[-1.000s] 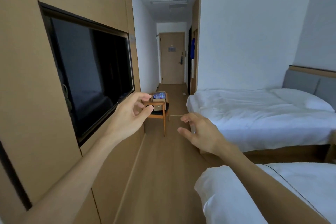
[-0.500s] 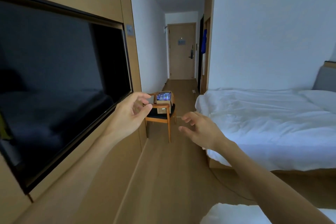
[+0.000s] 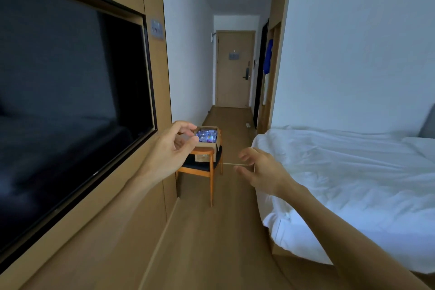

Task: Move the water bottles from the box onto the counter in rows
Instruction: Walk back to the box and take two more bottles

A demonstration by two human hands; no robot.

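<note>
Water bottles [image 3: 207, 135] are seen packed in an open cardboard box [image 3: 208, 146] set on a wooden chair [image 3: 204, 167] against the left wall panel, well ahead down the room. Both arms are raised toward it, nothing held: the left hand [image 3: 170, 153] is loosely curled, thumb near fingertips; the right hand [image 3: 261, 170] is spread and relaxed. A strip of bare wooden floor [image 3: 223, 231] is left between the panelled wall with its television [image 3: 70, 101] and the edge of the white bed [image 3: 348, 186].
</note>
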